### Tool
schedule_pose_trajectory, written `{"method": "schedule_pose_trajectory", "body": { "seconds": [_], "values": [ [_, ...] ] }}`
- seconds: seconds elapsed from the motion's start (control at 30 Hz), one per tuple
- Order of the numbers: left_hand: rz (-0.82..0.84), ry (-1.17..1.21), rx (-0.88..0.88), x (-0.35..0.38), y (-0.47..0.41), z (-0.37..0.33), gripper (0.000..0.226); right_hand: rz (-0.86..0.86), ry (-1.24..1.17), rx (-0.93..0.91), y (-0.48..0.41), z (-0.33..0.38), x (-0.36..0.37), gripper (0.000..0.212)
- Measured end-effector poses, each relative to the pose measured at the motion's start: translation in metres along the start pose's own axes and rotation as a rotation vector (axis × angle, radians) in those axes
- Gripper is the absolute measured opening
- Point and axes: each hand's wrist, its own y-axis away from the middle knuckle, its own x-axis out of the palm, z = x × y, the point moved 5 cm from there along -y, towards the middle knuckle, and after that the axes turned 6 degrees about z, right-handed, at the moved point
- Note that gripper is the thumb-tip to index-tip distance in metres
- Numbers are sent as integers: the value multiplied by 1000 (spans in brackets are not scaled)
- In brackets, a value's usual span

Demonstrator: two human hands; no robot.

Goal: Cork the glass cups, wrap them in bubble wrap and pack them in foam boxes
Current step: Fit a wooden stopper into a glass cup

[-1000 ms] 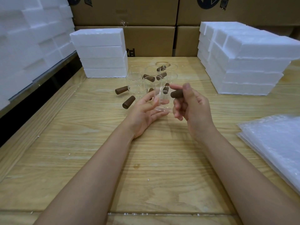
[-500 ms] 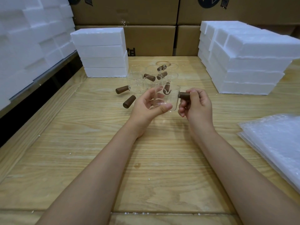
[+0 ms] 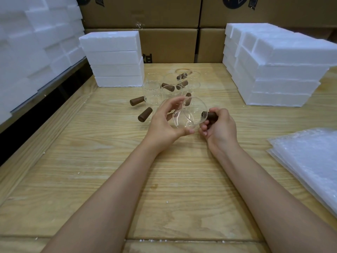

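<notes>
Left hand [image 3: 164,121]: thumb and fingers curled round a clear glass cup [image 3: 189,114], holding it off the table [image 3: 109,161] and tipped over on its side.
Right hand [image 3: 221,127]: fingers wrapped round a brown cork [image 3: 209,115], just right of the held cup. The cork's left end meets the cup's right edge and its tip shows through the glass. Can't tell whether it's seated or only touching.
Both hands are close together, with only the cup between them.

Everything else, relative to the held cup:
- Just behind it: a cluster of more glass cups [image 3: 160,86] standing on the table, several with brown corks in or against them. The glass overlaps, so the exact count is unclear.
- Left of it: two loose corks lying on the table, one [image 3: 137,101] further back and one [image 3: 145,114] nearer, both near the left hand's knuckles.
- Behind and left: a stack of white foam boxes [image 3: 113,59].
- Behind and right: a wider, several-deep stack of foam boxes [image 3: 277,70].
- Far left, off the table: more foam blocks [image 3: 27,42].
- Nearer the camera and right: a pile of bubble wrap sheets [image 3: 310,161] lying flat at the table's edge.
- Far behind: a wall of cardboard cartons [image 3: 164,44].

Small white foam crumbs are scattered on the table in front of the cup.
</notes>
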Motion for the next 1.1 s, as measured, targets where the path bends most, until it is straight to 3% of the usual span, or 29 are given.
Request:
{"method": "schedule_pose_trajectory", "body": {
  "seconds": [0.5,0.87,1.1],
  "values": [
    [-47,-40,98,0,-3,5,74,110,102,-232,6,7,9,31],
    [-118,-259,206,-2,-1,1,76,3,63,-66,1,-3,4,25],
    [-62,-284,111,0,1,-1,78,-21,135,2,-2,-3,-1,17]
  ]
}}
